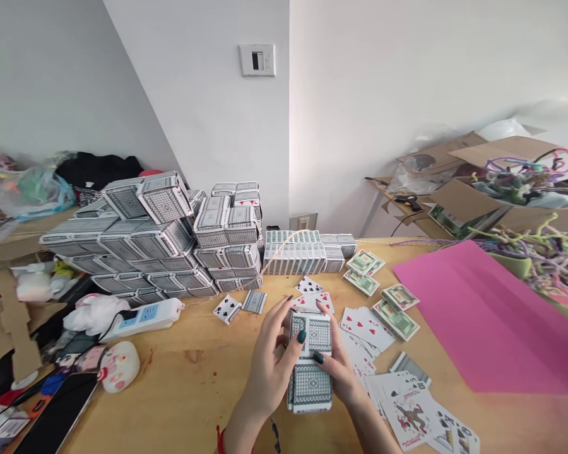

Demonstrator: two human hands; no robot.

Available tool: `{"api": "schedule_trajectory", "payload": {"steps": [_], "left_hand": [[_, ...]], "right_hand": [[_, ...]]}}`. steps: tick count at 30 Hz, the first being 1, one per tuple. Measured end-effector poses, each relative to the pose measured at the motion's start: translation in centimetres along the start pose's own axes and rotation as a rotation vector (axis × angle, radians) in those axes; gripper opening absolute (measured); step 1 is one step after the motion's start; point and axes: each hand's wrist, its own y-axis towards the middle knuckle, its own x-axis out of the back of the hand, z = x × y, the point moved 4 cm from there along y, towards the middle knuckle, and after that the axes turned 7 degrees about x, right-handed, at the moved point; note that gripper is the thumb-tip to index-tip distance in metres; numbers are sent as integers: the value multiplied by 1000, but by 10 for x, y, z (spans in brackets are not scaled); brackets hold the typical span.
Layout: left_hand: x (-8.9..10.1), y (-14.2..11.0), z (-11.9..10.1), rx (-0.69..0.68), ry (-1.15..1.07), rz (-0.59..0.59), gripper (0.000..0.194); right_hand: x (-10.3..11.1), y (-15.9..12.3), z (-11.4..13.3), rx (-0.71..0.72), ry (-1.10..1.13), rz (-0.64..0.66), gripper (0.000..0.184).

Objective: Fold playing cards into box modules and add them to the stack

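Observation:
Between both hands is a long block built of folded playing cards (313,381), its grey patterned card backs facing up. My left hand (275,356) wraps its left side, the thumb pressing on top near the middle. On the other side my right hand (341,367) grips the block, its thumb lying across the joint between two sections. The far and under sides are hidden. Loose face-up red heart cards (366,326) lie just right of my right hand, and several more cards with a joker (408,415) are spread lower right.
Stacked card blocks (156,243) stand along the wall at left, beside a row of card packs (294,252). A white power strip (146,317) and a phone (54,419) lie left. A pink sheet (487,321), small green packs (396,317) and yarn-filled boxes (478,200) occupy the right.

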Motion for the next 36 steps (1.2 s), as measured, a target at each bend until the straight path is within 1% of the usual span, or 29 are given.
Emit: {"api": "schedule_trajectory", "payload": {"steps": [3,6,10,13,19,22,27,32,36], "left_hand": [[-4,1,-1,-21,92,98,35],[-4,-1,3,4,35,79,32],[-2,-3,10,71,-106,53,32],[-2,-4,14,76,-134,35,32],[-5,-5,14,28,-100,0,33],[-4,-4,12,25,-89,-3,33],[-3,-4,10,8,-69,-14,33],[-4,-3,11,-7,-52,-8,34],[-5,-3,9,-42,-10,-26,34]], "right_hand": [[1,0,3,12,-50,-30,63],[2,-1,5,-26,-42,-60,55],[3,-2,3,-53,19,-115,57],[4,-2,2,-52,29,-137,62],[4,-1,2,-61,7,-142,67],[4,-1,2,-63,6,-146,68],[5,-2,1,-50,-2,-134,65],[7,-1,1,-48,-17,-155,66],[8,0,0,-37,-13,-146,66]]}}
